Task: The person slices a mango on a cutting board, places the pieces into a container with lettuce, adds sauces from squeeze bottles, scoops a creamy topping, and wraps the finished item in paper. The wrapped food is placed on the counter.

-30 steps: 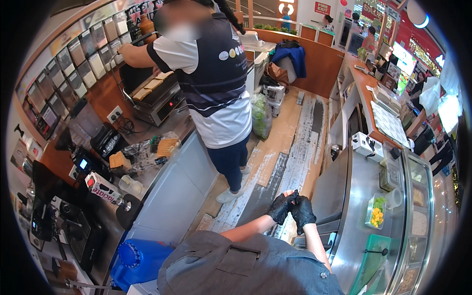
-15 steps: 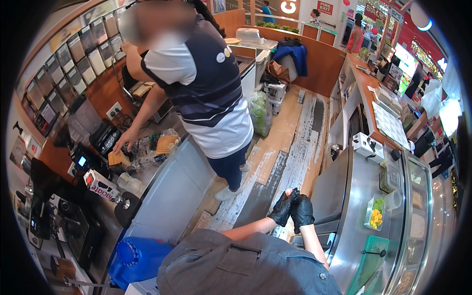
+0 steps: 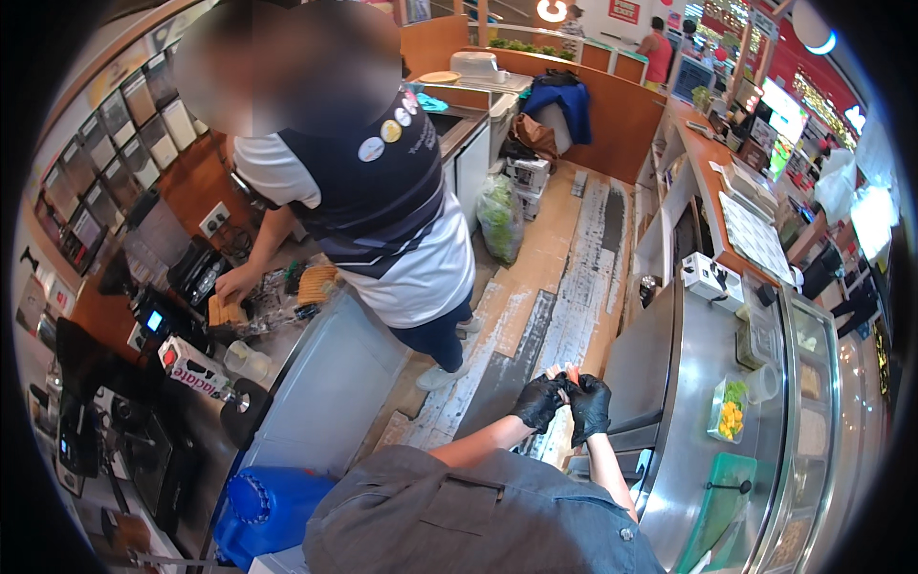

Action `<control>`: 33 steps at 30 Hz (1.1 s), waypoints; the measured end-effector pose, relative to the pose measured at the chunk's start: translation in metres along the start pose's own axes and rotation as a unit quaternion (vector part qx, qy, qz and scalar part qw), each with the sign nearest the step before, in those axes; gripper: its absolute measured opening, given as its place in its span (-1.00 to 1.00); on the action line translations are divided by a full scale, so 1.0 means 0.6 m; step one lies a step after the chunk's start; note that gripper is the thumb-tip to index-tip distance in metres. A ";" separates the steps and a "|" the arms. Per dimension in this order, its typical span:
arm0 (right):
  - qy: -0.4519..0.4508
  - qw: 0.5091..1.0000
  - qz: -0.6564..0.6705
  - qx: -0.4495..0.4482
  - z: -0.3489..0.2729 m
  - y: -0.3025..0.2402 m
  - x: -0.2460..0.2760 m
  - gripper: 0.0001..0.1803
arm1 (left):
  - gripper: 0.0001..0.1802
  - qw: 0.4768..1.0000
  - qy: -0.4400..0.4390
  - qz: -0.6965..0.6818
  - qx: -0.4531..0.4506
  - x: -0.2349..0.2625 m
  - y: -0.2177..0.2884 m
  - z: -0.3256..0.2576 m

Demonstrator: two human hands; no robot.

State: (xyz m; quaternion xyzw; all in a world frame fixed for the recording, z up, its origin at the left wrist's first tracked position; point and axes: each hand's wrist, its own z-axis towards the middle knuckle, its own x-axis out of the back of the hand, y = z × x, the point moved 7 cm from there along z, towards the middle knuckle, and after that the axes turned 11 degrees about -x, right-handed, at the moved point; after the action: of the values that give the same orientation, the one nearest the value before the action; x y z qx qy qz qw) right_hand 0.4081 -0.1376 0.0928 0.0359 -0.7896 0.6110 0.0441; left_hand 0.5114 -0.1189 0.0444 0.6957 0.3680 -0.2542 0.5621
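Note:
My left hand (image 3: pixel 541 402) and my right hand (image 3: pixel 588 407), both in black gloves, are held together in front of me above the floor. Their fingers are bent and closed inward, with the fingertips meeting. Small pinkish bits show at the top between them; I cannot tell if these are bare fingertips or something held. Both hands are apart from the steel counter (image 3: pixel 669 407) on my right. On that counter sit a clear tub of yellow and green pieces (image 3: pixel 731 421) and a green cutting board (image 3: pixel 715 493) with a knife (image 3: pixel 712 547) at its near end.
A co-worker (image 3: pixel 382 220) stands ahead on the left, one hand over sliced bread (image 3: pixel 225 311) on the left counter. A blue jug (image 3: pixel 273 507) is close at my left. A bag of greens (image 3: pixel 499 220) stands on the floor beyond. A glass-covered topping case (image 3: pixel 808 411) edges the right counter.
My hands stay together and shift slightly, with more of the pinkish bits showing at the top. The co-worker has lowered a raised arm and turned, leaning nearer the left counter.

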 end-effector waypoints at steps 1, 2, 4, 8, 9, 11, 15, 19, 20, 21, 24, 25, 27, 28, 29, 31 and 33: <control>-0.009 0.994 0.105 -0.025 0.005 0.008 0.002 -0.92 | -0.87 1.000 -0.010 -0.025 -0.008 -0.005 0.003 0.003; -0.011 0.989 0.147 -0.020 0.008 0.008 0.005 -0.91 | -0.87 0.999 0.013 -0.029 -0.003 -0.001 0.003 0.004; -0.010 0.988 0.148 -0.046 0.013 0.008 0.011 -0.87 | -0.85 0.996 -0.076 -0.055 -0.008 -0.022 0.010 0.005; -0.037 0.977 -0.209 -0.020 0.012 -0.013 0.007 -0.85 | -0.80 0.979 -0.133 -0.155 0.026 -0.039 0.009 0.002; -0.059 0.991 -0.116 -0.044 0.010 -0.012 0.005 -0.84 | -0.78 0.977 -0.137 -0.162 0.030 -0.041 0.009 0.004; -0.083 0.995 0.043 0.030 0.003 -0.041 0.000 -0.83 | -0.74 0.964 -0.178 -0.192 0.048 -0.054 0.008 0.007; -0.010 0.959 -0.261 0.111 -0.016 -0.083 -0.002 -0.82 | -0.70 0.979 -0.122 -0.144 0.073 -0.055 0.003 0.014; 0.005 0.934 -0.358 0.021 -0.030 -0.089 0.022 -0.84 | -0.90 0.983 -0.149 -0.040 0.097 -0.073 0.004 -0.007; -0.006 0.957 -0.289 -0.025 -0.031 -0.082 0.028 -0.83 | -0.91 0.984 -0.150 -0.021 0.091 -0.075 0.005 -0.011; -0.017 0.977 -0.209 -0.028 -0.032 -0.081 0.031 -0.82 | -0.91 0.984 -0.158 -0.008 0.083 -0.079 0.007 -0.012; -0.042 0.995 -0.039 -0.081 -0.024 -0.052 0.033 -0.82 | -0.90 0.988 -0.143 -0.020 0.050 -0.077 0.004 -0.004; -0.038 0.994 -0.003 -0.105 -0.019 -0.038 0.036 -0.83 | -0.89 0.991 -0.117 -0.044 0.042 -0.070 0.003 0.002; -0.003 0.987 0.125 -0.105 -0.011 -0.022 0.044 -0.89 | -0.91 0.991 -0.087 -0.090 0.056 -0.061 -0.007 0.010; 0.013 0.989 0.133 -0.063 -0.008 -0.025 0.048 -0.92 | -0.95 0.988 -0.078 -0.115 0.064 -0.060 -0.011 0.014; 0.016 0.994 0.099 -0.048 -0.005 -0.026 0.049 -0.92 | -0.96 0.985 -0.102 -0.128 0.047 -0.064 -0.007 0.015; 0.012 0.996 0.084 -0.030 -0.002 -0.030 0.049 -0.89 | -0.98 0.985 -0.085 -0.145 0.042 -0.066 -0.003 0.016; 0.045 0.999 -0.007 -0.007 -0.002 -0.044 0.057 -0.88 | -0.82 0.968 -0.155 -0.193 0.047 -0.093 0.011 0.008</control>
State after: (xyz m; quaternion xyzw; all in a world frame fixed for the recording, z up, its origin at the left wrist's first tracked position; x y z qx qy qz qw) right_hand 0.3771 -0.1434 0.1225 0.0135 -0.7906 0.6064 0.0838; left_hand 0.4831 -0.1367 0.0900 0.5893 0.3914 -0.4796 0.5192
